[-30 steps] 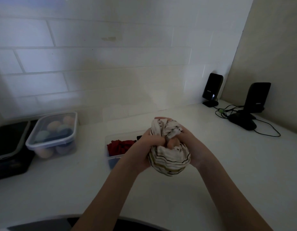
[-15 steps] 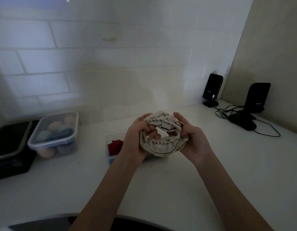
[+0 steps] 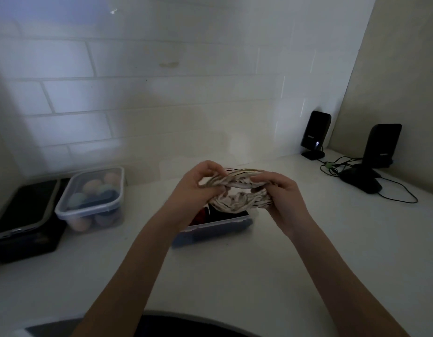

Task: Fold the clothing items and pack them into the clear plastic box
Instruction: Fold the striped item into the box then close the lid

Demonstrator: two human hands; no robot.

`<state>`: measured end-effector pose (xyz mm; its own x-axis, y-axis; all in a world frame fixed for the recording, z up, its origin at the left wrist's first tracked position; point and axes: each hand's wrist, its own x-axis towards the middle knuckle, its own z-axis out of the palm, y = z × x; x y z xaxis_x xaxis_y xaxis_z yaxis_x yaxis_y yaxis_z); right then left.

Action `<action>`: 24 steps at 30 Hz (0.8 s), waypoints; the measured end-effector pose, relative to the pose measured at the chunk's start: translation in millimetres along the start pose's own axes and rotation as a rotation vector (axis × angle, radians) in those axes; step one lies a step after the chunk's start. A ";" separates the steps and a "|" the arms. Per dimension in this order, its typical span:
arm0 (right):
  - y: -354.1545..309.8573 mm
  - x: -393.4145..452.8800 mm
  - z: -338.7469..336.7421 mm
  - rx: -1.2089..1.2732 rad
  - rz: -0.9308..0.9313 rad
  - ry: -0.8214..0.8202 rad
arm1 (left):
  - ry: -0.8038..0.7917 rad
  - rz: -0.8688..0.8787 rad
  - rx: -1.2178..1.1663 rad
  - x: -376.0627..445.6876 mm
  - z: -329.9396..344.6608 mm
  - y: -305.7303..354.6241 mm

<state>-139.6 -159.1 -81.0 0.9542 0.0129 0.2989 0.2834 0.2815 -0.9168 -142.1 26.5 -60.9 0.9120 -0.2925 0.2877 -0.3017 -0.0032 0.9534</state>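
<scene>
A bunched white garment with thin dark stripes (image 3: 237, 194) is held up between both hands, just above the clear plastic box (image 3: 218, 227). My left hand (image 3: 194, 188) grips its left side and my right hand (image 3: 282, 197) grips its right side, so the cloth is stretched wide between them. The open box stands on the white counter beneath the hands. A red item (image 3: 202, 215) and dark cloth lie inside it, mostly hidden by my hands and the garment.
A lidded clear container of coloured balls (image 3: 91, 198) stands at the left, next to a black tray (image 3: 23, 215). Two black speakers (image 3: 315, 133) (image 3: 382, 147), a dark mouse-like device (image 3: 361, 183) and cables sit at the back right. The tiled wall is close behind.
The garment was a tight ball between my hands a second ago. Now it is pulled wider and flatter, and both hands have moved forward over the box.
</scene>
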 end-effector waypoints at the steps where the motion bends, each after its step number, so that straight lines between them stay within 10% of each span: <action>1: 2.0 3.4 1.7 -0.083 -0.014 0.015 | 0.051 0.017 0.069 2.4 -3.6 0.3; 6: -3.1 18.7 13.8 -0.599 -0.094 0.031 | 0.117 0.114 0.607 7.0 -11.5 -3.2; 24: -18.8 33.9 21.9 -1.906 0.133 -0.495 | -0.242 -0.131 1.223 7.4 -20.9 -24.2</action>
<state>-114.7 -143.0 -47.8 0.9643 0.2585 -0.0576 0.2637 -0.9571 0.1201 -122.2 44.4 -79.9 0.9192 -0.3906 0.0497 -0.3913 -0.8918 0.2273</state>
